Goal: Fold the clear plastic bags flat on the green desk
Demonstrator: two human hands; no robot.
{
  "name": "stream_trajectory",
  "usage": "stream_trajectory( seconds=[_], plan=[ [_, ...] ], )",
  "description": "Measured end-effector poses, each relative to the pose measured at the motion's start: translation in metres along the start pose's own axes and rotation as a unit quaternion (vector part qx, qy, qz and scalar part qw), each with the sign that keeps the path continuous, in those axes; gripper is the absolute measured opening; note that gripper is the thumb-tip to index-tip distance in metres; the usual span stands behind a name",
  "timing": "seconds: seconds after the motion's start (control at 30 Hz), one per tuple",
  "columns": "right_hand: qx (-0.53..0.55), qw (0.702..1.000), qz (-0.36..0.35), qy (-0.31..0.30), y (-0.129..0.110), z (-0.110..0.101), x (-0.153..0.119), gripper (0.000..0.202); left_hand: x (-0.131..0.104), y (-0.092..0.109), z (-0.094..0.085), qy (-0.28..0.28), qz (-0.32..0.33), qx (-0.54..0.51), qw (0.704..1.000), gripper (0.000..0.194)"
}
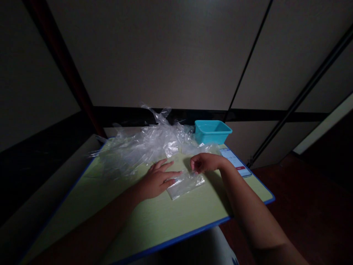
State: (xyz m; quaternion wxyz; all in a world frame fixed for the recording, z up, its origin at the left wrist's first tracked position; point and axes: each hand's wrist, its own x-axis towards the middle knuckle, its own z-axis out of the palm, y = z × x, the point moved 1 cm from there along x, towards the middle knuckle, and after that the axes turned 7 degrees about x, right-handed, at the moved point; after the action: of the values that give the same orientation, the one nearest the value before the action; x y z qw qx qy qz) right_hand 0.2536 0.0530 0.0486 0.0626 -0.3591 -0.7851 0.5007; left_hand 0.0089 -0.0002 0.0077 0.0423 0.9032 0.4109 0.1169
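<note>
A small clear plastic piece (183,187), flat and folded, lies on the light green table (165,224). My left hand (158,179) rests with fingers spread at its left side, the thumb and a fingertip touching its edge. My right hand (200,163) is pinched over the upper right part of the plastic, with a bit of clear film at the fingertips. Behind both hands spreads a loose heap of crumpled clear plastic (143,147).
A turquoise bin (212,134) stands at the back right of the table. A phone (235,162) with a lit screen lies by the right edge. Wall panels (165,55) rise behind the table.
</note>
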Motion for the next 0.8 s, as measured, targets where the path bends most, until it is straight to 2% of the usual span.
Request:
stream_trajectory(
  seconds=[0.23,0.33,0.4,0.5,0.63,0.8],
  plan=[
    [0.049,0.996,-0.022,-0.069,-0.009,0.004,-0.005,0.016,0.0,0.001,0.001,-0.011,-0.007,0.005,1.0,0.036],
    [0.04,0.996,-0.014,-0.072,-0.009,0.005,-0.004,0.02,0.0,0.003,-0.001,-0.012,-0.007,0.008,1.0,0.036],
    [0.012,0.999,0.019,-0.043,-0.007,0.003,-0.004,0.024,0.0,0.004,-0.002,-0.01,-0.009,0.007,1.0,0.035],
    [-0.037,0.994,0.103,-0.007,-0.002,0.0,-0.005,0.022,0.0,0.004,-0.003,-0.008,-0.01,0.004,1.0,0.035],
    [-0.057,0.982,0.177,-0.044,-0.002,-0.003,-0.01,0.019,-0.001,0.004,-0.003,-0.013,-0.009,0.004,1.0,0.038],
    [-0.066,0.978,0.191,-0.047,-0.005,-0.002,-0.012,0.017,0.001,0.004,-0.004,-0.028,-0.013,0.009,0.999,0.038]
  ],
)
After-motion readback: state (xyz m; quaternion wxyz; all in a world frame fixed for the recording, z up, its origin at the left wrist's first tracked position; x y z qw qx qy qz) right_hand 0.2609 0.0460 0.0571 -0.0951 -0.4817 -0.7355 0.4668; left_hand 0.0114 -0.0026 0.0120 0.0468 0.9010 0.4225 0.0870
